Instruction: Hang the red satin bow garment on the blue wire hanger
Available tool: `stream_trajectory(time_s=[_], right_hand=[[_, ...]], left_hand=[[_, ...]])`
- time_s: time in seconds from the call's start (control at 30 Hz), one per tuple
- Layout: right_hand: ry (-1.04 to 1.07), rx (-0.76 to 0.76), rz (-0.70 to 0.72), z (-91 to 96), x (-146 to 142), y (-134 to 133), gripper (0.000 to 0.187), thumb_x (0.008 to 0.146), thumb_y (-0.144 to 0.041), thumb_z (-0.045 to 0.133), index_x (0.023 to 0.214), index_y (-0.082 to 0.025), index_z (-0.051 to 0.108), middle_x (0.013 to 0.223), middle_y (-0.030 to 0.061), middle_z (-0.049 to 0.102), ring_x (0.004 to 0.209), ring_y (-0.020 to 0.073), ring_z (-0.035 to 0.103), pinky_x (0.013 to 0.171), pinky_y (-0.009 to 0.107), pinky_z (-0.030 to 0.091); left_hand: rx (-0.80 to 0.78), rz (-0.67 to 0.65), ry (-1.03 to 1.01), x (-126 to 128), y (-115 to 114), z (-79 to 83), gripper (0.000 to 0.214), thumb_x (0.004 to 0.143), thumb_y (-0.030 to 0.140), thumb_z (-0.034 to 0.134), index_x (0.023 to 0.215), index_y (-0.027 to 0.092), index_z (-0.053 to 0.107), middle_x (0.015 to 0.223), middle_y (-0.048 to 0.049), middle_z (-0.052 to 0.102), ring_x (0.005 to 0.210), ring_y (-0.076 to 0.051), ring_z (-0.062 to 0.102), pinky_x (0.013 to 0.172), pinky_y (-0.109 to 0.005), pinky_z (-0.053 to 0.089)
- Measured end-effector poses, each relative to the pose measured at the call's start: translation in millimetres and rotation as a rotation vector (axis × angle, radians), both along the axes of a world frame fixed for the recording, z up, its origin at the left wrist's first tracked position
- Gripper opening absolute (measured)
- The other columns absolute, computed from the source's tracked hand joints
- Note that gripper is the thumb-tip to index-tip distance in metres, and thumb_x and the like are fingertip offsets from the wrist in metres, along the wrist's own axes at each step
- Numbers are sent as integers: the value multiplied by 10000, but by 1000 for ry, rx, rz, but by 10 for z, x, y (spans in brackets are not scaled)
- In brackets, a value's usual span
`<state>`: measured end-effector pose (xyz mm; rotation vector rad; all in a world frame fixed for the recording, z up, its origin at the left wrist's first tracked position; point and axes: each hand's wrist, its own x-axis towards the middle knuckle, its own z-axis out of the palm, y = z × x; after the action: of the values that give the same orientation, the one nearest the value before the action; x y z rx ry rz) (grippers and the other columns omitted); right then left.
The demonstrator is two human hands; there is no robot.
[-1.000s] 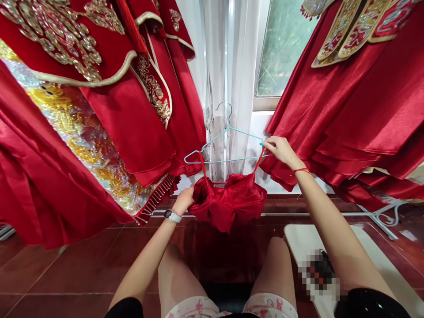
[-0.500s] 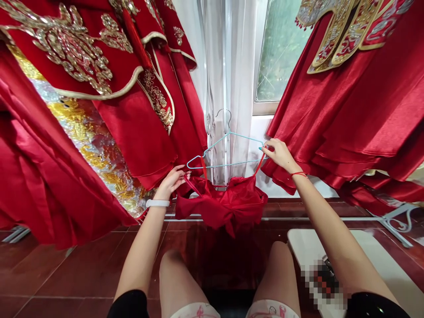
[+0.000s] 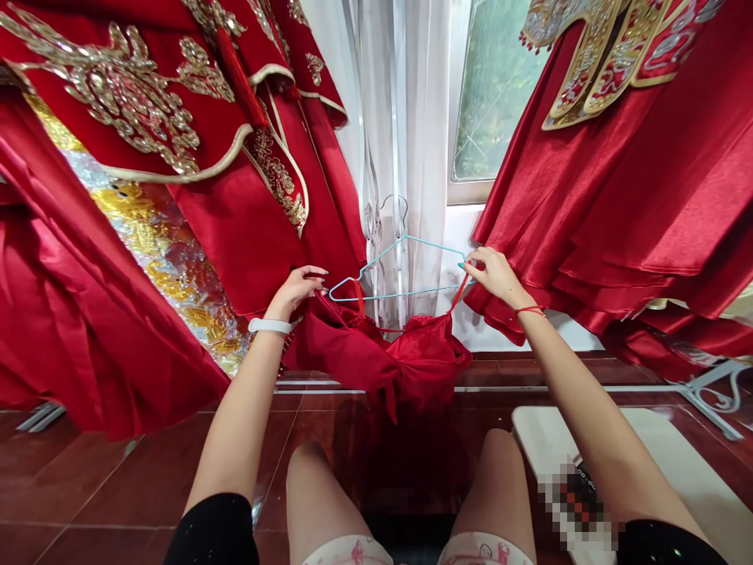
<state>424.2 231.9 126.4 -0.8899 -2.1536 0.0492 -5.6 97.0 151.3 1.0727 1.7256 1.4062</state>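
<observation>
A red satin dress [image 3: 358,353] hangs by thin red straps from a light blue wire hanger [image 3: 400,295], its bodice gathered at the middle. My right hand [image 3: 497,275] pinches the hanger's right end together with the strap there. On the other side, my left hand [image 3: 297,290] is closed on the upper left edge of the dress, just outside the hanger's left end, and draws the fabric outward. Another strap loops over the left part of the hanger. The lower part of the dress is in shadow between my knees.
Red gowns with gold and silver embroidery [image 3: 141,102] hang at the left, and more red gowns [image 3: 635,180] at the right. Behind the hanger are a white curtain [image 3: 432,118] and a window [image 3: 494,94]. A white stool or bench [image 3: 541,428] at lower right bears a blurred object.
My left hand has moved left and slightly up, stretching the left side of the dress wider. My right hand stays almost in place at the hanger's end.
</observation>
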Motion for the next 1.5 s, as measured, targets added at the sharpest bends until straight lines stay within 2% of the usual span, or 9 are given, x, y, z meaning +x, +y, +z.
stream_trajectory(time_s=[0.23,0.53,0.77,0.93,1.07,1.2,1.4,1.43,1.5], right_hand=[[-3,18,21,-40,-13,-10,357,981,-493,514,800,-224,664,798,72,631,781,234,545,744,354,403],[6,39,11,-40,-32,-29,355,989,-477,509,783,-221,645,794,67,624,783,230,545,758,348,401],[10,57,-3,-56,-75,-58,357,990,-470,501,795,-213,653,757,59,583,760,229,533,738,346,394],[1,49,-11,-54,-59,-56,378,998,-483,482,796,-214,655,776,66,604,770,230,534,751,350,399],[-22,34,-38,-51,-87,-68,401,1007,-490,444,800,-213,649,796,73,604,798,237,540,792,364,413],[-41,51,-132,-88,-116,-190,349,1002,-458,428,998,-218,682,939,95,616,931,270,555,904,422,413],[506,85,-452,-703,-49,-388,436,948,-326,424,1360,-218,514,1322,147,546,1252,292,504,1069,490,395],[629,9,-549,-885,-53,-410,420,931,-286,405,1323,-198,525,1273,153,569,1209,283,537,1049,479,425],[550,-438,-595,-1257,-93,-460,343,879,-252,469,1195,-171,573,1100,133,637,1054,260,621,958,432,502]], left_hand=[[170,-121,-23,292,75,200,337,640,38,637,946,174,611,848,9,624,730,-134,707,763,-292,606],[300,-593,634,362,268,247,498,633,70,512,1100,178,644,1022,-34,627,879,-147,617,733,-256,553],[464,-457,675,441,202,90,625,745,102,526,1355,235,520,1144,-39,577,649,-61,527,633,-208,488],[373,-447,881,376,183,105,580,816,230,613,1389,234,525,1170,-65,615,871,-169,636,842,-329,541],[269,-496,845,335,161,-33,352,866,392,614,1144,179,650,1003,-62,698,895,-202,659,834,-320,527],[285,-337,893,419,129,-234,303,925,406,531,1020,171,697,1008,-90,749,906,-227,671,828,-320,497],[247,-211,953,438,163,-282,283,921,375,562,1064,200,733,1068,-91,776,931,-250,695,836,-323,490],[243,-210,956,435,173,-281,281,921,367,565,1073,203,735,1071,-87,777,937,-250,698,837,-320,491],[232,-208,963,436,182,-286,284,927,360,564,1088,204,738,1069,-83,780,941,-249,703,832,-316,494]])
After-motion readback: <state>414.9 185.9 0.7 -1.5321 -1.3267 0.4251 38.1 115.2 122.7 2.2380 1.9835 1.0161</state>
